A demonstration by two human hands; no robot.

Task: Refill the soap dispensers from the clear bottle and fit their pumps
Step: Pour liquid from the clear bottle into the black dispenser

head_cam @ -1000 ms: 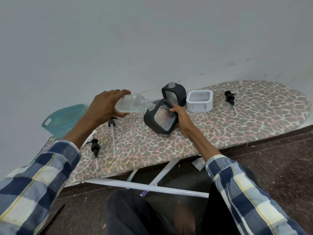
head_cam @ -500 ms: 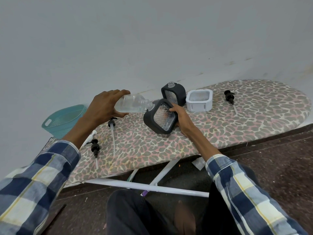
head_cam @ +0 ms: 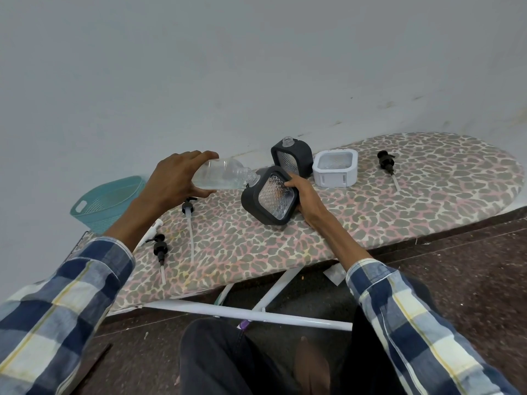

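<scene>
My left hand (head_cam: 174,178) grips the clear bottle (head_cam: 221,175), which lies nearly level with its mouth at the neck of a dark square dispenser (head_cam: 269,196). My right hand (head_cam: 303,192) holds that dispenser by its right side, tilted toward the bottle. A second dark dispenser (head_cam: 292,158) stands upright behind it with its neck bare. A white dispenser (head_cam: 335,168) sits to the right. Loose pumps lie on the board: a black one (head_cam: 385,160) at the far right, another black one (head_cam: 159,248) at the left, and a white-tubed one (head_cam: 188,218) beside it.
Everything rests on a leopard-print ironing board (head_cam: 370,212) set low against a pale wall. A teal basket (head_cam: 109,202) stands at the board's left end. The board's white legs (head_cam: 251,316) and my knees lie below its front edge.
</scene>
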